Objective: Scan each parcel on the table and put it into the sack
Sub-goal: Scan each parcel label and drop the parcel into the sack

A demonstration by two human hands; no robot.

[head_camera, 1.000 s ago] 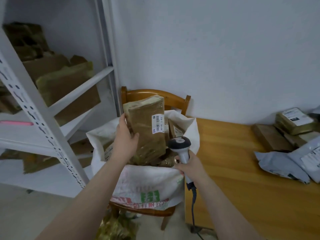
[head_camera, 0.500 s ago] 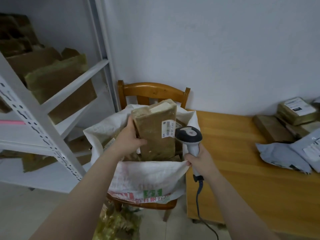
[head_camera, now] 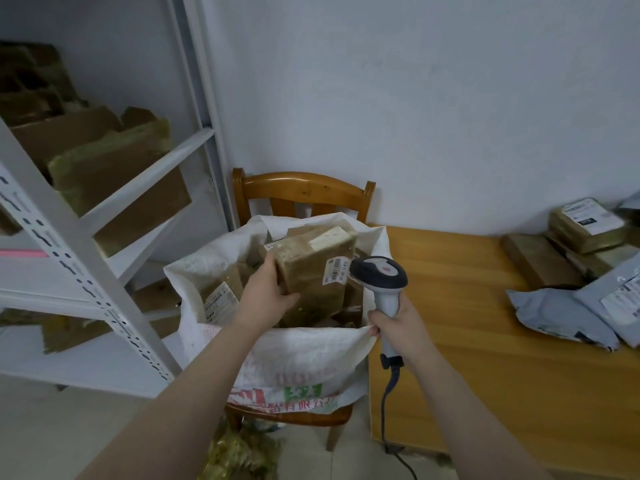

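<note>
Parcel (head_camera: 313,271), brown and tape-wrapped, is held over the open mouth of the woven sack (head_camera: 298,355), with its lower end sunk below the near rim. Its long axis is near upright, tipped slightly right. It is grasped at its left edge by the left grip (head_camera: 266,296), thumb laid across the front. Its barcode label (head_camera: 335,270) is turned toward the handheld scanner (head_camera: 379,271), whose handle is clenched in the right grip (head_camera: 398,327), just right of the parcel. Lowering and release by the left grip is judged to come next. Grey mailers (head_camera: 554,313) are left on the table (head_camera: 467,306), well apart.
</note>
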